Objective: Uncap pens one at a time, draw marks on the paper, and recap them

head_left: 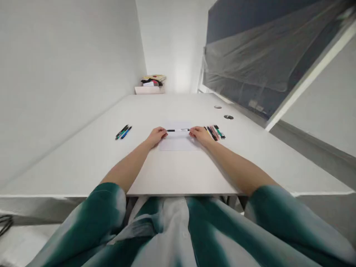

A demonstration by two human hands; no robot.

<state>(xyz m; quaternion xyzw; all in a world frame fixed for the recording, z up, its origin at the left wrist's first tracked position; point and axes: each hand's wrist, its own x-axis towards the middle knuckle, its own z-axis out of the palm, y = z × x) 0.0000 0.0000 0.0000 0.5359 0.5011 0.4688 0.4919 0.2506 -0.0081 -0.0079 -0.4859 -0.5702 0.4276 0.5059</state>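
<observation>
A black and white pen lies level between my two hands, over a white sheet of paper. At its dark left end, the fingers of my left hand are pinched. My right hand grips the other end with thumb and fingertips. Several pens, in black, pink, green and yellow tones, lie side by side just right of my right hand, partly hidden by it. Farther left of my left hand is a small group of green, black and blue pens.
The white table runs back to the wall. At its far end sits a pale box with papers and other items piled in it. Two round table inserts are at the right. A dark panel under plastic sheeting stands along the right side.
</observation>
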